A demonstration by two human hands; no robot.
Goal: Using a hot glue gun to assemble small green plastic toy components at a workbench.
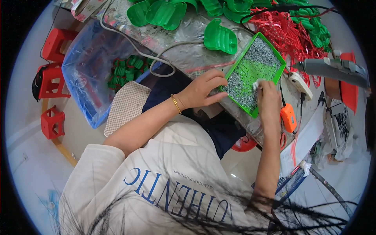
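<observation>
A green tray (pixel 282 64) holds a mass of small grey metal pieces that look like screws; its green bottom shows through in the middle. My right hand (pixel 269 102) reaches into the tray with fingers bent together among the pieces. Something small and white (pixel 257 84) shows at its fingertips; I cannot tell whether it is held or worn. My left hand (pixel 205 89) is at the tray's left edge, thumb and fingers apart, fingertips by the rim, nothing visible in it. A curved green plastic part (pixel 220 37) lies just beyond the tray.
More green parts (pixel 166 15) lie at the back, beside a heap of red straps (pixel 277 33). A grey electric screwdriver (pixel 333 69) is at the right, near a white power strip (pixel 300 87) and an orange box (pixel 289 118). A cable (pixel 129 39) crosses the table. A blue bin (pixel 84 62) stands left.
</observation>
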